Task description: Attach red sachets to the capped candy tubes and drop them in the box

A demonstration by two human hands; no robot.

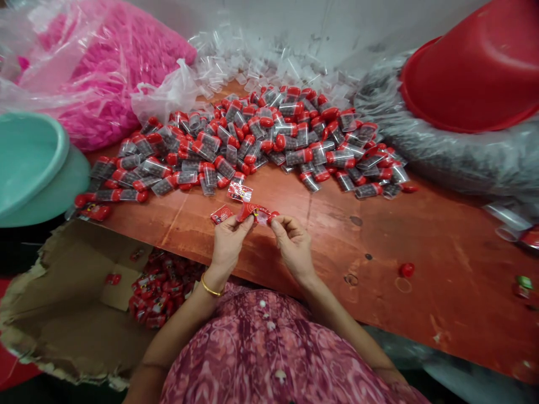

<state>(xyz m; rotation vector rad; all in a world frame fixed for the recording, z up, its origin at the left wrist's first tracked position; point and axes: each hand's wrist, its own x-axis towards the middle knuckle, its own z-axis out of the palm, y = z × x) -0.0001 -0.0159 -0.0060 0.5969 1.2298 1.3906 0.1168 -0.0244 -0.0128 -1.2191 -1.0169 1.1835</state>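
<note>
My left hand (229, 238) and my right hand (292, 242) pinch the two ends of one small red-capped tube with a red label (256, 214), just above the near edge of the reddish wooden table (421, 247). A wide heap of clear tubes with red caps (252, 143) covers the table behind my hands. Two loose red labels (222, 214) lie on the table beside my left hand's fingers. A gold bangle sits on my left wrist.
A torn cardboard box (63, 314) holding finished labelled tubes sits below the table at left. A teal basin (29, 163) and a bag of pink pieces (105, 62) are at left. A red basin (475, 73) rests on a dark filled bag (463, 157) at right. A stray red cap (406, 270) lies right.
</note>
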